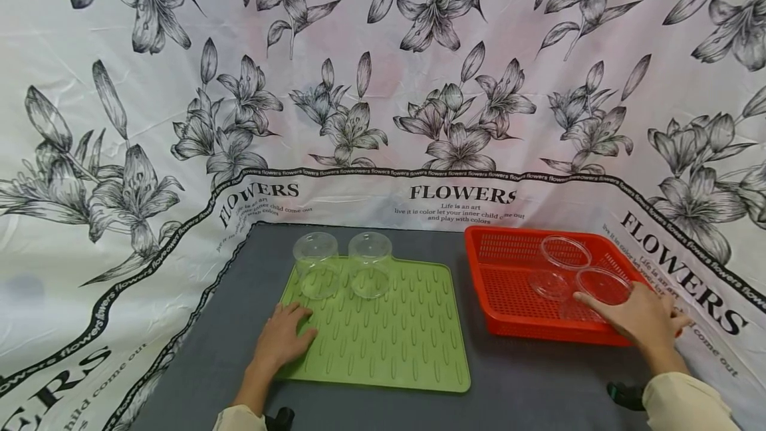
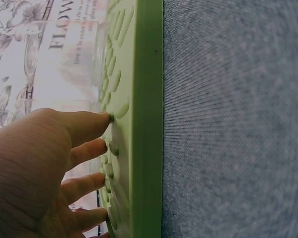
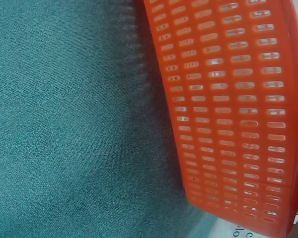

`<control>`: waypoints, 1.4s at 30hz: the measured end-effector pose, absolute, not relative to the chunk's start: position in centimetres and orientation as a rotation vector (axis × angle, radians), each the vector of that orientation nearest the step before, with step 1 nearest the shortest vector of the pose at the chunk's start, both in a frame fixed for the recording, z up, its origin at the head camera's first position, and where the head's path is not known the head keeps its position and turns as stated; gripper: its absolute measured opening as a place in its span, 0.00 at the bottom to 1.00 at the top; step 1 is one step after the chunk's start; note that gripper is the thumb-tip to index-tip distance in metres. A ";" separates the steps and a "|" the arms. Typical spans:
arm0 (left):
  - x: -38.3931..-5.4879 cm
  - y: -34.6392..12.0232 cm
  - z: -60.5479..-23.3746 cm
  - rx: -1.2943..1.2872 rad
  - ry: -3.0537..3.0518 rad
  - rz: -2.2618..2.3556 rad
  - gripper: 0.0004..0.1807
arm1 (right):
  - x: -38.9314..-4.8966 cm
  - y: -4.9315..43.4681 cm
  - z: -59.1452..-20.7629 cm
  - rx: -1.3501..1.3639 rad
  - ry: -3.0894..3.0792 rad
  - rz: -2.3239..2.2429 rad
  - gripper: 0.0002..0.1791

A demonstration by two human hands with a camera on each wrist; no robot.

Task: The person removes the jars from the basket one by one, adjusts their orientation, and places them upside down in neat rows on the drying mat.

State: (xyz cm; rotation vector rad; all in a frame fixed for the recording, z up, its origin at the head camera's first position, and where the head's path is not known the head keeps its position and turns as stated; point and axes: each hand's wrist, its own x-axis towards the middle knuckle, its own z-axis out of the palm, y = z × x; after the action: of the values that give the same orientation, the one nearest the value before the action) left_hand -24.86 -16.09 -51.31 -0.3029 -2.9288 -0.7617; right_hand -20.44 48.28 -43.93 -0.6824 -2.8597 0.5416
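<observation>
- Left hand (image 1: pixel 286 334): fingers spread, the tips resting on the ribbed top of the green mat (image 1: pixel 383 334) at its left edge; forearm rising from the near left.
- Right hand (image 1: pixel 649 318): reaches over the right end of the red basket (image 1: pixel 493 298), thumb extended leftward, pinching the nearer clear cup (image 1: pixel 603 286) between thumb and fingers; the fingertips are hidden.
- Farther clear cup (image 1: pixel 565 265): in the basket, just left of and beyond the pinched one.
- Two clear cups (image 1: pixel 370 271): side by side at the mat's far left, beyond the left hand.
</observation>
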 end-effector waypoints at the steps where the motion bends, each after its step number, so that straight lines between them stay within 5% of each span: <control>1: -24.9 -16.1 -51.3 -0.303 -2.928 -0.765 0.22 | -20.5 48.3 -43.9 -0.690 -2.862 0.548 0.67; 7: -24.8 -16.1 -51.2 -0.304 -2.926 -0.772 0.22 | -20.5 48.3 -43.6 -0.731 -2.807 0.662 0.74; 24: -24.8 -16.2 -51.2 -0.300 -2.929 -0.768 0.21 | -20.3 47.2 -42.2 -0.566 -2.456 1.020 0.60; 42: -25.2 -16.3 -51.2 -0.311 -2.942 -0.790 0.22 | -19.7 46.0 -39.1 -0.513 -2.531 0.984 0.59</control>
State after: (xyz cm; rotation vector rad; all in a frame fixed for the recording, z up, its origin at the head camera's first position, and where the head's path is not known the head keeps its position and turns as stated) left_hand -25.20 -16.34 -51.18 -0.3107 -2.9420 -0.7904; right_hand -19.68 46.00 -39.12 -0.5126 -2.5315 0.9840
